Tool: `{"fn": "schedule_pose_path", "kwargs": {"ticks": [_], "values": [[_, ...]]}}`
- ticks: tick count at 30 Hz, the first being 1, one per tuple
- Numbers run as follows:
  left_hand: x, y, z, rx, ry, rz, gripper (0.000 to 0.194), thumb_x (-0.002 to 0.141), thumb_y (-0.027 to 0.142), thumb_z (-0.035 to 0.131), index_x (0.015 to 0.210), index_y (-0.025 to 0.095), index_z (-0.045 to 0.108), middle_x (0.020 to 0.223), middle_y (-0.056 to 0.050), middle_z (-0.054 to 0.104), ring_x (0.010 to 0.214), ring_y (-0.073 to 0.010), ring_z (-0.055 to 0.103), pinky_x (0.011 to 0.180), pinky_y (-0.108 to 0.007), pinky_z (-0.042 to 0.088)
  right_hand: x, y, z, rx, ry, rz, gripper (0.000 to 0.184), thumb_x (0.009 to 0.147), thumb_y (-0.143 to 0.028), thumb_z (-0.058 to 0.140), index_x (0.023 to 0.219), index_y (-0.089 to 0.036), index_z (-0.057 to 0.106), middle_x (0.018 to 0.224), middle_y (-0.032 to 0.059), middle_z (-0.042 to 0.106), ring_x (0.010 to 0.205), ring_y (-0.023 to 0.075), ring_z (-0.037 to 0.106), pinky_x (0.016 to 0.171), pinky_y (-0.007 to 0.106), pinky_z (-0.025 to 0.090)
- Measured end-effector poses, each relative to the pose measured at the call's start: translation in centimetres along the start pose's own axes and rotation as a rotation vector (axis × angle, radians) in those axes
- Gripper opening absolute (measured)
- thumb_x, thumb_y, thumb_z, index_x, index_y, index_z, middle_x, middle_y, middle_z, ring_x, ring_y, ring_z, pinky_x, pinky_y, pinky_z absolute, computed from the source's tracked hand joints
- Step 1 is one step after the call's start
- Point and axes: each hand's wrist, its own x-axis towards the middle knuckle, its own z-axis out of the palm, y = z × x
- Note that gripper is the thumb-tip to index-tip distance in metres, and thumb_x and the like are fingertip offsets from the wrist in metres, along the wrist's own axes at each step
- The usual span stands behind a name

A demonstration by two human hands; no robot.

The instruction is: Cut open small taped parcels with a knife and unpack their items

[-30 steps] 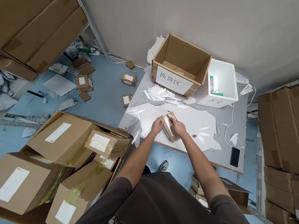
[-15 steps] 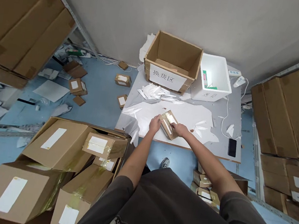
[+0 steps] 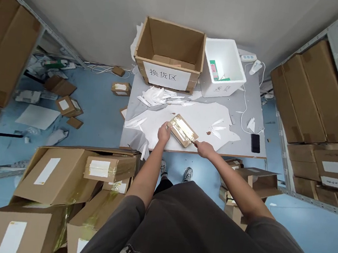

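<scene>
A small taped cardboard box (image 3: 182, 131) lies tilted at the front of the table, shiny tape along its top. My left hand (image 3: 164, 133) is closed on its left end, thumb on the near edge. From my right hand (image 3: 205, 149), closed in a grip, a thin dark tool like a small knife (image 3: 196, 144) sticks out. The tool's tip meets the box's right end; its exact kind is too small to make out. Under the box lies a white sheet (image 3: 200, 112) with white paper strips on it.
Behind stand a big open cardboard box (image 3: 167, 74) and a white foam box (image 3: 220, 89). A phone (image 3: 255, 143) lies at the table's right. Stacked cartons (image 3: 53, 173) crowd my left; a shelf of boxes (image 3: 324, 101) stands right. Several small boxes (image 3: 68, 107) lie on the floor.
The small box has been turned so that its taped face shows more fully. My right hand has drawn back to its right end, and the dark tool now shows. The view has shifted.
</scene>
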Motion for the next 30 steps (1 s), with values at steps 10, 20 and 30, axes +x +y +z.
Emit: {"fn": "schedule_pose_path", "kwargs": {"ticks": [10,20,30], "values": [[-0.2,1.2,-0.9,0.113,-0.057,-0.093,0.048,0.109,0.042,0.052,0.154,0.027,0.055,0.133,-0.009,0.076,0.124,-0.0322,0.067,0.100,-0.040,0.054,-0.8,1.3,1.6,0.082,0.071,-0.018,0.053,0.104,-0.026,0.055,0.157,-0.024,0.053,0.127,0.0195,0.074,0.114,0.0334,0.071,0.089,0.037,0.052],[-2.0,3.8,-1.7,0.576,-0.376,0.874,0.072,0.084,0.011,0.065,0.154,0.029,0.057,0.160,-0.014,0.053,0.154,-0.0344,0.038,0.121,-0.049,0.039,-4.2,4.1,3.2,0.147,0.262,-0.042,0.055,0.105,-0.020,0.045,0.160,-0.026,0.051,0.123,0.0137,0.078,0.108,0.0299,0.074,0.087,0.035,0.051],[-2.5,6.7,-0.8,0.738,-0.405,0.741,0.051,0.080,0.026,0.083,0.130,0.030,0.072,0.132,-0.012,0.063,0.131,-0.0368,0.051,0.111,-0.049,0.041,-1.8,7.2,4.3,0.996,0.681,-0.114,0.062,0.105,-0.059,0.044,0.158,-0.026,0.042,0.107,0.0044,0.077,0.068,0.0189,0.071,0.079,0.036,0.060]]}}
